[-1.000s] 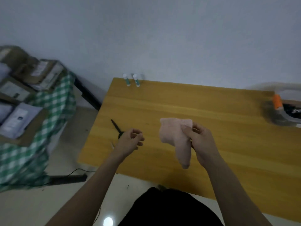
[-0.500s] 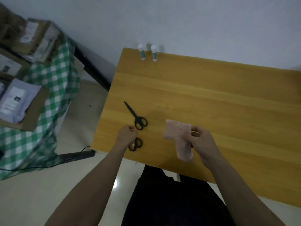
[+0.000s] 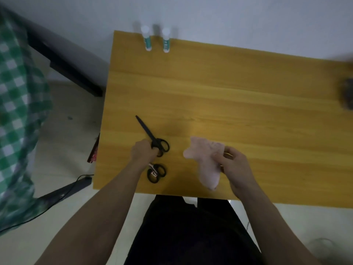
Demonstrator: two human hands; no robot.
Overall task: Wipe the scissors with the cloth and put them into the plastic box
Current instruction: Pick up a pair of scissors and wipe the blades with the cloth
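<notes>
Black scissors (image 3: 152,137) at the desk's (image 3: 229,92) seven o'clock are gripped by my left hand (image 3: 143,153), my right hand (image 3: 234,165) pinches the cloth (image 3: 206,165); wiping and boxing remain.

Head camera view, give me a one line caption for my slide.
Left hand grips black scissors on the wooden table; right hand holds a pink cloth.

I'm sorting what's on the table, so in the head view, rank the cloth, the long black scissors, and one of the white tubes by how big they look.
1. Cloth, largest.
2. Long scissors, thinner but about as long; it is a close call.
3. Tube, smallest, though it stands farther from the camera, so this is unsure.
</notes>
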